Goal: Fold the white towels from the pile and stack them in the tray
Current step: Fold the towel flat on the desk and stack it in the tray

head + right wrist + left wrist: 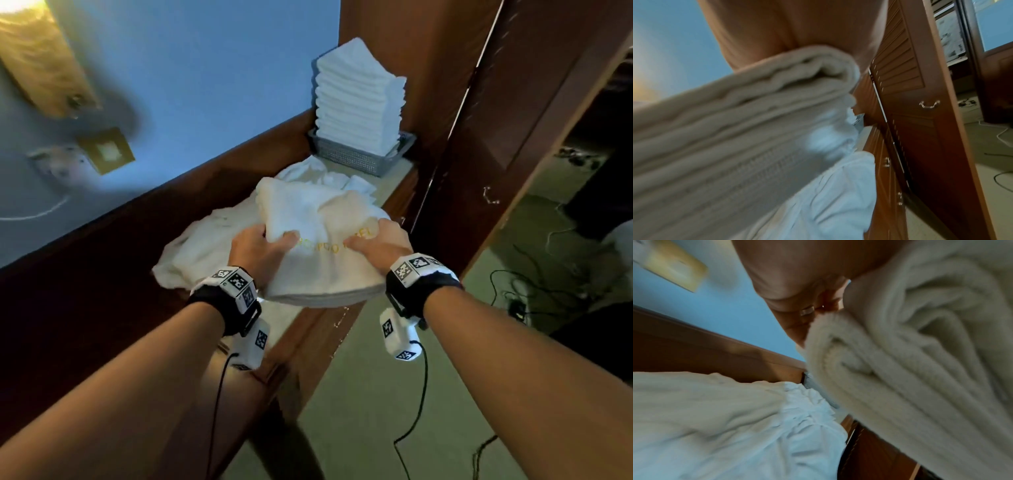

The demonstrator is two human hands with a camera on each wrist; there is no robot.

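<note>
Both hands grip the folded towel point(322, 236) by its near side edges, left hand point(257, 248) and right hand point(383, 241), above the loose pile point(205, 236). The tray point(356, 159), stacked high, sits beyond against the cabinet point(496, 137), open floor to the right

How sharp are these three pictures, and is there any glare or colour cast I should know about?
Head view: the hands and the folded towel are fairly sharp, but the wall lamp at top left is smeared and glowing yellow. Left wrist view: soft throughout, with a bluish cast on the loose towels. Right wrist view: the towel is streaked with motion blur, while the cupboard door is clearer.
</note>
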